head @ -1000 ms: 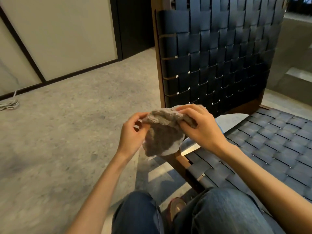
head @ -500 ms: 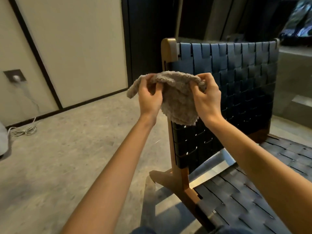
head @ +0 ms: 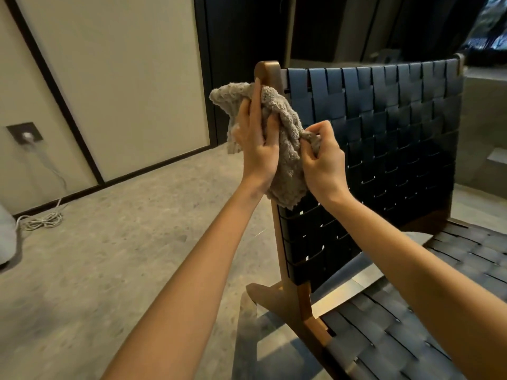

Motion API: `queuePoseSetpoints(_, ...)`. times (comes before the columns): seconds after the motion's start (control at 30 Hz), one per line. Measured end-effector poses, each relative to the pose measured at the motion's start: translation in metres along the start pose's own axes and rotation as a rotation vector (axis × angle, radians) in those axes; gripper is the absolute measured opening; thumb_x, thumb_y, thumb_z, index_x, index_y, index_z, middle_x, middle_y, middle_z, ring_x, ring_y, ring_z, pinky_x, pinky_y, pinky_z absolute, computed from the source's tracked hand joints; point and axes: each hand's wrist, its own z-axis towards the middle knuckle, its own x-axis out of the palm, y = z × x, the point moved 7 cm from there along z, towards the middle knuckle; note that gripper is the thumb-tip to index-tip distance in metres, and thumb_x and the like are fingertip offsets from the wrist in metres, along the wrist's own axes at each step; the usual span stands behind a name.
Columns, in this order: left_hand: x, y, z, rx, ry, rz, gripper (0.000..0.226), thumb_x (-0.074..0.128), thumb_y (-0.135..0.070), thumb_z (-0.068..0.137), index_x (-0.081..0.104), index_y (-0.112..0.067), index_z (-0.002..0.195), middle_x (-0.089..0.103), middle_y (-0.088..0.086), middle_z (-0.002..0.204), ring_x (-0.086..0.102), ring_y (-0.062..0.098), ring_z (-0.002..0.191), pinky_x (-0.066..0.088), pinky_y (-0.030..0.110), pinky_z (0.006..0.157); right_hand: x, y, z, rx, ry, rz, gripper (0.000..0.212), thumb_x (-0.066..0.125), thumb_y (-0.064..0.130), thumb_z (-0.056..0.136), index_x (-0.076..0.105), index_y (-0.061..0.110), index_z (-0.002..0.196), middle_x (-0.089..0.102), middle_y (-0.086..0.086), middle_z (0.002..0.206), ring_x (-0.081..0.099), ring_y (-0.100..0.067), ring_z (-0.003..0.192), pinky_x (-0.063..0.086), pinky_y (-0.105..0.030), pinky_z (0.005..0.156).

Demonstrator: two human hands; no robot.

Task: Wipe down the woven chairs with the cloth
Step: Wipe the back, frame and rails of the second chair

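A grey-beige terry cloth is bunched between both hands, in front of the wooden left post of a chair. The chair has a dark woven strap backrest and a woven seat. My left hand is raised with fingers stretched upward, flat against the cloth near the post's top. My right hand pinches a fold of the cloth with curled fingers, just in front of the backrest's left part. The lower end of the cloth hangs down over the weave.
A speckled grey floor spreads to the left. A white cable lies coiled by the wall under a wall socket. Beige wall panels with dark trim stand behind. A step or ledge lies right of the chair.
Both hands lifted the cloth from lap height up to the chair's backrest. The left hand's fingers straightened upward against the cloth, and the right hand dropped lower, gathering a fold.
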Motion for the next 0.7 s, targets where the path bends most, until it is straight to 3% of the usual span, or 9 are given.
queuePoseSetpoints(0.13,0.005,0.018,-0.038,-0.064,0.029,-0.034,0.055,0.043,-0.012,0.099,0.019,-0.007,0.149,0.025,0.005,0.150,0.024,0.004,0.132,0.021,0.012,0.109,-0.003,-0.016,-0.025,-0.015,0.050,-0.012,0.005,0.047,0.007,0.098,0.046,0.011,0.100,0.056,0.002,0.075,0.057,-0.015,0.068,0.048,-0.028,0.059)
queuePoseSetpoints(0.2,0.007,0.028,-0.060,-0.110,0.049,-0.052,0.056,0.044,-0.012,0.099,0.018,-0.008,0.149,0.022,0.004,0.151,0.024,0.002,0.132,0.019,0.002,0.103,-0.007,-0.027,-0.040,-0.032,0.099,-0.055,0.007,0.048,0.006,0.097,0.046,0.011,0.100,0.057,-0.001,0.077,0.058,-0.018,0.069,0.050,-0.033,0.059)
queuePoseSetpoints(0.3,0.012,0.046,-0.100,-0.195,0.089,-0.059,0.058,0.045,-0.014,0.099,0.016,-0.013,0.149,0.019,0.007,0.153,0.023,0.005,0.135,0.019,-0.002,0.100,-0.015,-0.048,-0.065,-0.063,0.152,-0.165,0.007,0.054,0.005,0.094,0.052,0.008,0.100,0.057,0.001,0.083,0.058,-0.018,0.074,0.051,-0.034,0.063)
queuePoseSetpoints(0.37,0.015,0.059,-0.128,-0.264,0.108,-0.014,0.060,0.047,-0.020,0.098,0.015,-0.021,0.149,0.018,0.006,0.154,0.021,0.010,0.137,0.018,0.004,0.101,-0.022,-0.066,-0.080,-0.044,0.162,-0.256,0.008,0.060,0.006,0.090,0.057,0.007,0.098,0.055,0.001,0.092,0.057,-0.021,0.086,0.050,-0.035,0.072)
queuePoseSetpoints(0.43,0.017,0.070,-0.155,-0.324,0.117,0.037,0.063,0.050,-0.024,0.097,0.013,-0.027,0.148,0.017,0.005,0.155,0.020,0.011,0.136,0.021,0.018,0.106,-0.027,-0.085,-0.095,0.015,0.190,-0.337,0.011,0.064,0.008,0.087,0.061,0.009,0.097,0.053,0.001,0.095,0.055,-0.025,0.093,0.049,-0.038,0.078)
queuePoseSetpoints(0.57,0.019,0.085,-0.197,-0.364,0.125,0.102,0.066,0.053,-0.024,0.095,0.009,-0.038,0.142,0.017,0.004,0.154,0.023,-0.002,0.120,0.026,0.037,0.110,-0.031,-0.114,-0.126,0.110,0.261,-0.336,0.011,0.068,0.011,0.085,0.064,0.014,0.095,0.054,0.000,0.093,0.055,-0.017,0.088,0.053,-0.037,0.076)
queuePoseSetpoints(0.7,0.022,0.103,-0.244,-0.447,0.143,0.155,0.071,0.058,-0.022,0.092,0.011,-0.037,0.143,0.019,0.003,0.154,0.019,0.001,0.125,0.022,0.031,0.107,-0.033,-0.141,-0.152,0.200,0.344,-0.359,0.008,0.070,0.013,0.084,0.065,0.017,0.089,0.062,0.000,0.088,0.058,-0.014,0.080,0.053,-0.036,0.070)
